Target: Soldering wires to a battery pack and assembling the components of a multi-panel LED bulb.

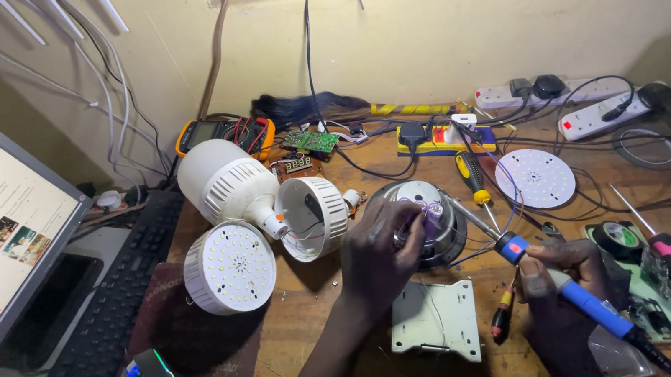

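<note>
At frame centre, the left hand (378, 251) pinches a small purple component (431, 216) over the round lamp housing (442, 235); right hand (561, 281) fingers wrap the blue soldering iron (570, 292).

Electronics repair bench: multimeter (224, 134), circuit boards (309, 142), screwdrivers (471, 175), power strips (601, 116).

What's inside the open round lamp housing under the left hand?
Inside the lamp housing: a small purple part pinched by the left hand, plus thin wires. The hand covers the housing's left side.
</note>
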